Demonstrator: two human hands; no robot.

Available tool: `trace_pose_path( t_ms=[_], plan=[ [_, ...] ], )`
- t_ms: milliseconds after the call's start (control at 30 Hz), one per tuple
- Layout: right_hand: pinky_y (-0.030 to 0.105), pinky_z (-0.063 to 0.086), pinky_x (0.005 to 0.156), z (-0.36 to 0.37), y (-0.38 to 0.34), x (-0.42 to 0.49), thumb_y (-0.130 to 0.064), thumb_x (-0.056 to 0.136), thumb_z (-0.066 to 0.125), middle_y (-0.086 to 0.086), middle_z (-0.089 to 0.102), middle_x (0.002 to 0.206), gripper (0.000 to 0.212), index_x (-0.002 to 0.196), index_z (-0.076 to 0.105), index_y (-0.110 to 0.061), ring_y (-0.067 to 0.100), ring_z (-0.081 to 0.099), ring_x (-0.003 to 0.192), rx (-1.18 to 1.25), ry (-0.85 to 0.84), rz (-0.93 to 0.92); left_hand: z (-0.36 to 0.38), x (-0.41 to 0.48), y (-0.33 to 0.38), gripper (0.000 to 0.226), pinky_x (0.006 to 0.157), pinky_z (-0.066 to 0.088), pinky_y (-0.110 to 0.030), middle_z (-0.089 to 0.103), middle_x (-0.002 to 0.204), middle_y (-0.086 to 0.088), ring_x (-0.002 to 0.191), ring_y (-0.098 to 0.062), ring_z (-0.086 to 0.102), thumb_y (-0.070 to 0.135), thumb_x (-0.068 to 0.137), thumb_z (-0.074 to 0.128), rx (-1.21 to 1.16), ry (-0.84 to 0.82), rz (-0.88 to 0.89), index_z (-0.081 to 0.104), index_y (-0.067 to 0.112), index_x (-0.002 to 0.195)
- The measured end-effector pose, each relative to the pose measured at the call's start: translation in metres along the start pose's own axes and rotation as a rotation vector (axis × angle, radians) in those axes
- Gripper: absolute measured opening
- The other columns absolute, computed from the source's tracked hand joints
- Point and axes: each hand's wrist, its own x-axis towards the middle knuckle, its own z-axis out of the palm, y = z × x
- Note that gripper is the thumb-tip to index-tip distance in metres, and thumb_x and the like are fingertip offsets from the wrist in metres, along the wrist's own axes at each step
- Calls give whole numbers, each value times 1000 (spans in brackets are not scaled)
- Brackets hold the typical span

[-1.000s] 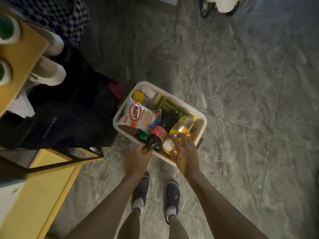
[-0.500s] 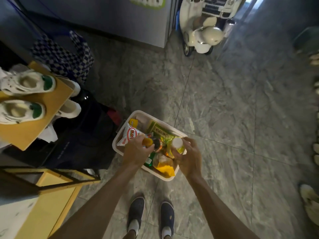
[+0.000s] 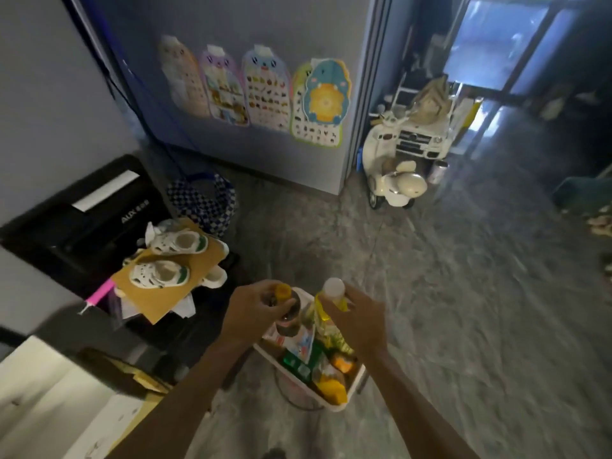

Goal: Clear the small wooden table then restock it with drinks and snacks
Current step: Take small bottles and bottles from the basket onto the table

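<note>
A white plastic basket (image 3: 334, 405) of drinks and snack packets stands on the grey floor below my hands. My left hand (image 3: 251, 311) is shut on a dark bottle with a yellow cap (image 3: 287, 313), held upright above the basket's far end. My right hand (image 3: 359, 318) is shut on a yellow drink bottle with a white cap (image 3: 332, 294), also raised. Green and orange packets (image 3: 326, 369) remain inside the basket. The small wooden table is not clearly in view.
White and green children's shoes (image 3: 169, 256) lie on a cardboard sheet (image 3: 165, 293) over black boxes at the left. A checkered bag (image 3: 203, 202) hangs behind them. Toy scooter and toy car (image 3: 402, 160) stand at the back right beside a grey cabinet (image 3: 251, 94).
Both hands took a bottle from the basket and lifted it. My view tilted upward, bringing the cabinet with posters and the doorway into sight.
</note>
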Motion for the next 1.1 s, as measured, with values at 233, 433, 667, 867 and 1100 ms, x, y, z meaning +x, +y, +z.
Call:
trace_pose_path(
  t_ms=[233,433,667,867,1100],
  plan=[
    [23,47,59,12,-82,7,-68,83,69,-22,61,72,39,92,75,-31,-1,60,68,85,-113,-320,-92,-52,38,24,79,59,-27,76,90,26,87,2,74,26,84,91,-23,299,-30,76,44,88],
    [27,47,56,53,-154,-23,-69,87,69,-16,64,70,48,85,74,-21,3,57,60,188,-225,-625,-169,-128,42,29,76,57,-15,72,87,38,85,5,73,32,81,92,44,495,-173,74,49,93],
    [30,57,66,133,-238,-108,-73,95,60,-13,66,75,55,79,69,-21,5,63,69,313,-417,-874,-252,-264,19,19,85,60,-26,81,91,18,88,-9,78,24,80,93,-26,737,-362,84,34,94],
    [25,62,68,197,-308,-223,-62,84,78,-19,78,91,43,102,79,-23,-5,73,84,333,-749,-819,-312,-399,1,20,79,61,-19,80,87,21,85,3,76,23,82,92,24,937,-483,81,37,91],
    [21,60,76,254,-365,-355,-49,84,87,-20,77,96,29,99,74,-27,-3,72,91,294,-912,-773,-382,-540,-31,10,80,61,-19,78,93,27,92,4,75,35,88,85,184,992,-533,82,33,97]
  ],
)
